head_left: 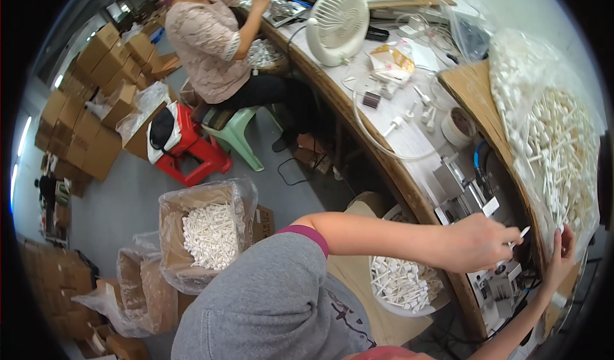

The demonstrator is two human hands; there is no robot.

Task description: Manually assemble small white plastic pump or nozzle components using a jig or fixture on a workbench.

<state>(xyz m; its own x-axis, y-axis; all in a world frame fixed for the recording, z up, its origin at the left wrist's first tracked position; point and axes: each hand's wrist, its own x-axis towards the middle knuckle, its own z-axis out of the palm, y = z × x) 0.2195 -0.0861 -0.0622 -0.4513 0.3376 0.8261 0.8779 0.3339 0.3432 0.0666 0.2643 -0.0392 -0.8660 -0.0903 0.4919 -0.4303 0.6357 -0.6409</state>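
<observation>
My left hand [483, 241] reaches across a small metal bench fixture [464, 190], its fingers closed. A slim white plastic piece [525, 231] sticks out from its fingertips. To the right, my right hand [561, 256] is at the lower edge of a clear plastic bag [521, 72] of white stick-like pieces [563, 149]. Its thumb and fingers pinch near a small white tip [559, 228]; whether that piece is free of the heap I cannot tell. Below my left forearm, a white tub [390, 305] holds many similar white pieces [403, 283].
A white fan [339, 27], a round white container [458, 127] and loose plastic parts lie along the workbench [409, 145]. A lined carton [167, 232] of white pieces stands on the floor. Another person [208, 46] sits at the far bench, by red stools [192, 145] and stacked cartons [96, 136].
</observation>
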